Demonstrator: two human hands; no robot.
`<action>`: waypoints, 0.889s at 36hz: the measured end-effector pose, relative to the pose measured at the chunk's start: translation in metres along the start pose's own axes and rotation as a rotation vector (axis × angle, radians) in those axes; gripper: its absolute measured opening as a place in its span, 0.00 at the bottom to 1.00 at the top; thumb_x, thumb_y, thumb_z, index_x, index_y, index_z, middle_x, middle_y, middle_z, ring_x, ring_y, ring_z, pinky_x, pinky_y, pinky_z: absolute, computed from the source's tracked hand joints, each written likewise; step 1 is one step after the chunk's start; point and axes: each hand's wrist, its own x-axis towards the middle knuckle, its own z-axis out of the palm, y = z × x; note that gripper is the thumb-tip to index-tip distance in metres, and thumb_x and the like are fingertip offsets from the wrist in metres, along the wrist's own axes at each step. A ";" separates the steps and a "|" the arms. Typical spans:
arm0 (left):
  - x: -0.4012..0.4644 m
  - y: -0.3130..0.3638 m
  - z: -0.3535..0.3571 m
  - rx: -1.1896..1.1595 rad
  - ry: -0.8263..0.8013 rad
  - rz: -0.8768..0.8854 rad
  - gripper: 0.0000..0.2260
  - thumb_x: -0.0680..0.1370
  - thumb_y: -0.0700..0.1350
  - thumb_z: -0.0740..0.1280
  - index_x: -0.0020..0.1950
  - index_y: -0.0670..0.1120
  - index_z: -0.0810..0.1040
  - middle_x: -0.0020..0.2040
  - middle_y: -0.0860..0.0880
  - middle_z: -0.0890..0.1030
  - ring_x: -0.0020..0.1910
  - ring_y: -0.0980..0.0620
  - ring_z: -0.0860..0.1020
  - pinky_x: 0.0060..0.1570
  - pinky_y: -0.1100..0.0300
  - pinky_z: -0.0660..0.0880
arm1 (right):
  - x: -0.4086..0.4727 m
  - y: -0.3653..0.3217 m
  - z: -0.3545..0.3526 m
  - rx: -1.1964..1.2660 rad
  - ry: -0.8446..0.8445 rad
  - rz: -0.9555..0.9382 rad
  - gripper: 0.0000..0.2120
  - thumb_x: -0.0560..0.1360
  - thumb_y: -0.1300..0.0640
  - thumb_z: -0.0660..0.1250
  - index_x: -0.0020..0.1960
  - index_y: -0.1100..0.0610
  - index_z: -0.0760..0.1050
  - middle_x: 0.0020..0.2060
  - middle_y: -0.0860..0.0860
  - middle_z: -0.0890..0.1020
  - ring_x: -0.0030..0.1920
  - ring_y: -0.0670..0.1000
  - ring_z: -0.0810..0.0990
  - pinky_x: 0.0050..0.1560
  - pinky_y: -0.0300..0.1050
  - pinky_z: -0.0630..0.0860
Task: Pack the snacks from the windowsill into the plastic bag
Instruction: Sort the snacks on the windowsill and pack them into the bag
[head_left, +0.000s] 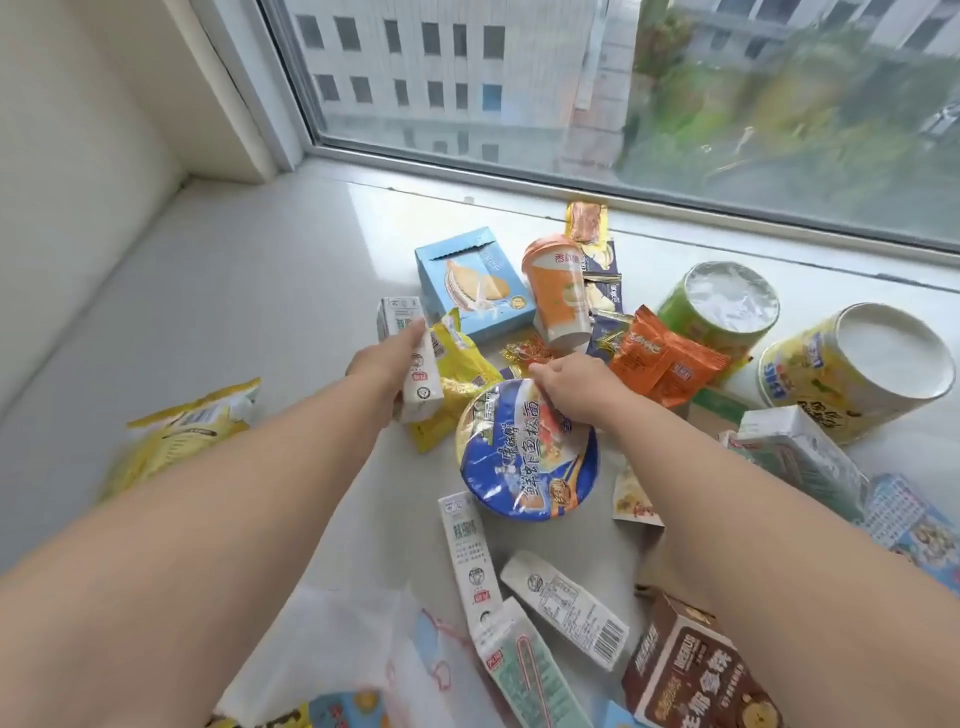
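The left hand (387, 358) gripped a white milk carton (415, 358) near the middle of the windowsill (234, 291); stiff and light, the carton looked best held around its sides. The right hand (576, 387), fingers curled, pinched the far rim of the noodle bowl (524, 457), whose film lid looked slippery and easily dented. The plastic bag (332, 649) lay at the sill's near edge, other snacks scattered toward the window-side edge.
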 end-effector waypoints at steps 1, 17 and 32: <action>0.007 -0.001 0.002 -0.002 -0.026 -0.022 0.23 0.71 0.61 0.70 0.56 0.46 0.78 0.43 0.48 0.82 0.37 0.48 0.81 0.43 0.52 0.80 | 0.006 -0.001 0.001 -0.021 -0.041 0.028 0.19 0.80 0.49 0.57 0.31 0.53 0.66 0.33 0.52 0.73 0.36 0.52 0.73 0.44 0.45 0.70; 0.071 0.001 0.037 0.762 -0.176 0.296 0.31 0.55 0.71 0.63 0.53 0.56 0.77 0.52 0.46 0.79 0.60 0.42 0.72 0.57 0.54 0.71 | 0.077 0.006 0.032 -0.567 0.044 -0.026 0.47 0.66 0.41 0.70 0.76 0.50 0.49 0.70 0.56 0.59 0.70 0.61 0.58 0.64 0.58 0.69; 0.056 -0.005 0.041 0.809 -0.124 0.313 0.35 0.63 0.68 0.64 0.64 0.50 0.71 0.61 0.43 0.69 0.63 0.40 0.67 0.61 0.50 0.69 | 0.056 0.004 0.056 -0.149 0.025 0.161 0.26 0.70 0.56 0.72 0.64 0.56 0.65 0.59 0.55 0.76 0.58 0.57 0.75 0.52 0.49 0.73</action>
